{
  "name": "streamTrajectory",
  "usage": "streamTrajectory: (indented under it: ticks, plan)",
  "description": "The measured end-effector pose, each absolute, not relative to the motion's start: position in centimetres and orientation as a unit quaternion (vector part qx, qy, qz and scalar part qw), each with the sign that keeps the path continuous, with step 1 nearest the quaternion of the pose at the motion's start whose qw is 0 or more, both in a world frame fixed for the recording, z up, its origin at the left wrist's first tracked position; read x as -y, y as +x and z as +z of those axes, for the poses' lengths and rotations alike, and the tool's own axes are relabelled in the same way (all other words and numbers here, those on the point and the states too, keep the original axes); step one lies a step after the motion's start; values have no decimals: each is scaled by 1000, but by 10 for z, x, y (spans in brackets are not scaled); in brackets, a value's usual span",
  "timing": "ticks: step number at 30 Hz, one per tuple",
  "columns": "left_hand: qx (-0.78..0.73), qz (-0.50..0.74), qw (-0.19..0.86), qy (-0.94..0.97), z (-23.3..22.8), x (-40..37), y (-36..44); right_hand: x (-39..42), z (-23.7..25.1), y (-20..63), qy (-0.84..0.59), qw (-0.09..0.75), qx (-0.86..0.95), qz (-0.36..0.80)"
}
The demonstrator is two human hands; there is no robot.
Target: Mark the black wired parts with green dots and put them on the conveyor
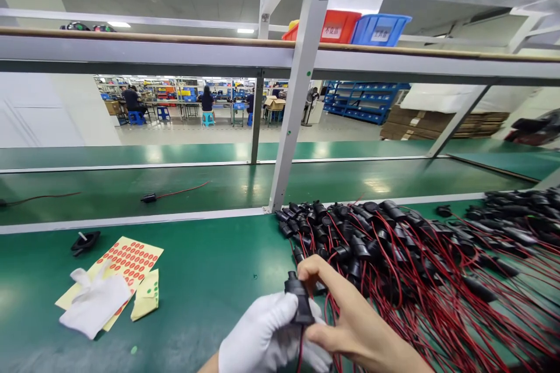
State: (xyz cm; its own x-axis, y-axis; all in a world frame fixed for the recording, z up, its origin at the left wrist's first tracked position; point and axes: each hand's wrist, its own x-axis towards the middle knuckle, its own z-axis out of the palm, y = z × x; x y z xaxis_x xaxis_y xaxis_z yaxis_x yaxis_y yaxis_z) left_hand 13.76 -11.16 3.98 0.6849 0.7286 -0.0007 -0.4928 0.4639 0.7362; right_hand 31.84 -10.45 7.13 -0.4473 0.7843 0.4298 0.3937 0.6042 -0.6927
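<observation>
My left hand (266,332), in a white glove, is closed around a small black motor-like part (298,302) with a stepped body and a narrow nozzle on top. A red wire (300,349) hangs from its lower end. My bare right hand (345,317) curls round the right side of the same part, its index finger near the top and its thumb at the bottom. Just beyond and to the right lies a large heap of similar black parts (361,247) with tangled red and black wires (420,315).
On the green bench (196,268) at left lie a white glove (98,303), a red sticker sheet (135,256), a green-dot sticker piece (146,294) and a black part (86,242). A grey post (297,99) rises behind. Overhead, a shelf holds red (339,26) and blue bins (380,29).
</observation>
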Motion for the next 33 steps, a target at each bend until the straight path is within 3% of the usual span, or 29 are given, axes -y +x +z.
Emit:
streamTrajectory:
  ticks: [4,11,17,24,30,33]
  plan:
    - [-107,290,925,222,32,111,142,100,74,320,-387,363,739,415]
    - [-119,307,914,237,43,113,140,104,81,316,-403,372,719,425]
    - [-377,429,640,513,59,110,133,115,83,324,-363,443,769,282]
    - [-359,446,492,656,53,112,125,124,84,319,-362,405,816,199]
    - [-451,449,418,648,50,124,133,123,71,312,-446,445,666,399]
    - [-430,441,536,578,56,119,134,113,66,309,-436,437,640,457]
